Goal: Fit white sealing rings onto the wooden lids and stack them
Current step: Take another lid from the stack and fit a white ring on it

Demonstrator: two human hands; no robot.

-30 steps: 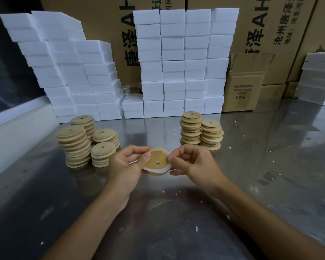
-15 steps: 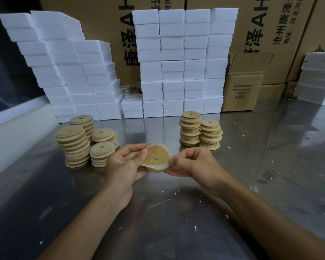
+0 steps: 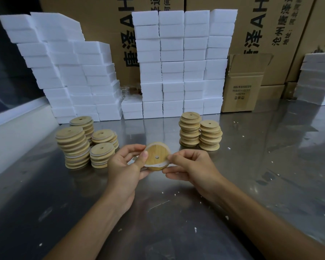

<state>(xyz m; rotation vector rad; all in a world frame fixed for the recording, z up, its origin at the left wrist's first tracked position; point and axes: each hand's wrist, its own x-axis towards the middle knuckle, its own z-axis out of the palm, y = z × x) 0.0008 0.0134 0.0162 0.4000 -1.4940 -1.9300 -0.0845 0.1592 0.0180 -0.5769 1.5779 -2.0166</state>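
A round wooden lid (image 3: 155,154) with a small centre hole is held upright above the metal table, its flat face toward me. A white sealing ring (image 3: 162,164) lies around its rim, showing along the lower and upper right edge. My left hand (image 3: 127,167) grips the lid's left edge with thumb in front and fingers behind. My right hand (image 3: 190,167) pinches the ring at the lid's right edge. Several stacks of lids with white rings (image 3: 73,147) stand at the left. Two stacks of bare wooden lids (image 3: 199,133) stand at the right.
The steel table (image 3: 261,175) carries small white specks. Walls of white foam blocks (image 3: 176,62) and tall cardboard cartons (image 3: 105,19) line the back. A small open carton (image 3: 242,85) stands at the back right, with more foam blocks (image 3: 319,79) at the far right.
The lid has been turned a little between my hands and the ring now sits further around its rim. Both hands stay in the same place above the table.
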